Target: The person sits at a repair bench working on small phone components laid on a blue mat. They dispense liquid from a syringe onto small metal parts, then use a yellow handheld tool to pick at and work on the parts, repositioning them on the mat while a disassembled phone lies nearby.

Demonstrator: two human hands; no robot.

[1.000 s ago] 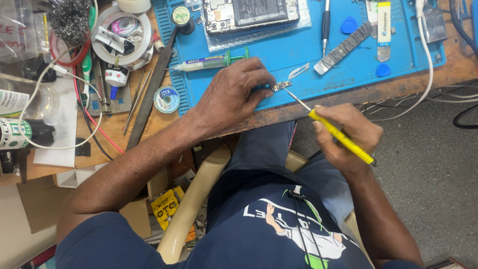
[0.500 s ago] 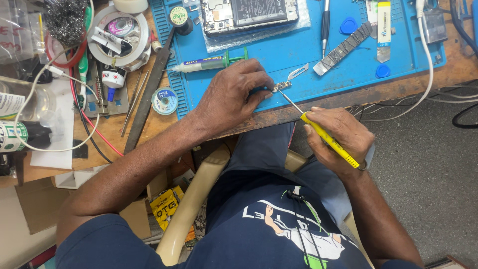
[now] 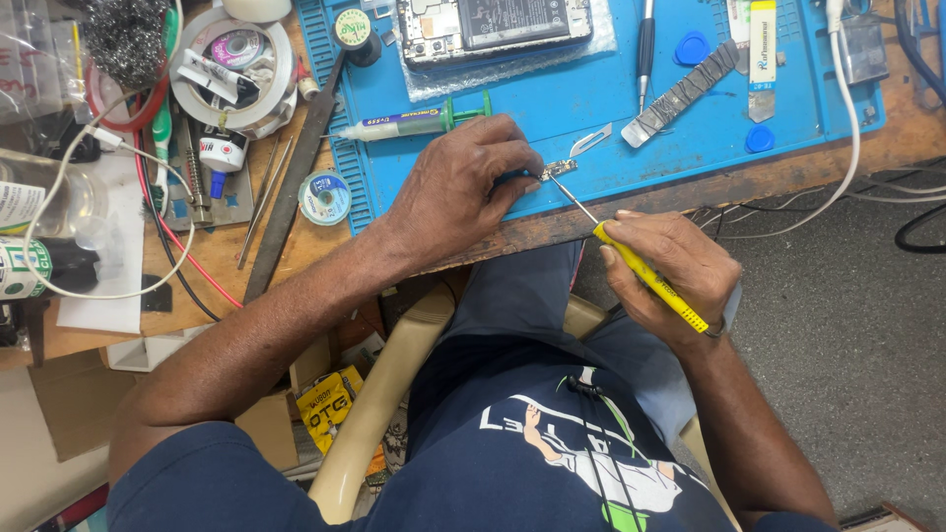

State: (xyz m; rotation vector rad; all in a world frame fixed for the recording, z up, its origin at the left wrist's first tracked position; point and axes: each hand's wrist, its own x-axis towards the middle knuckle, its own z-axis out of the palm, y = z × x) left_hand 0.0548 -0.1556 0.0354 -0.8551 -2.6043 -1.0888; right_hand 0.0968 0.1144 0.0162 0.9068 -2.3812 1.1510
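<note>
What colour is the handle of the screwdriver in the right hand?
Yellow: the screwdriver handle in the right hand, seen in the head view.

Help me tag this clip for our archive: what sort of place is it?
Most likely a phone repair bench. An opened phone lies on a blue work mat, a syringe beside it, and the right hand works a yellow screwdriver on a small metal part held by the left hand.

I'm at a phone-repair workbench: a blue silicone work mat (image 3: 493, 89), an opened smartphone (image 3: 493, 25), a long flat metal file (image 3: 294, 177).
</note>
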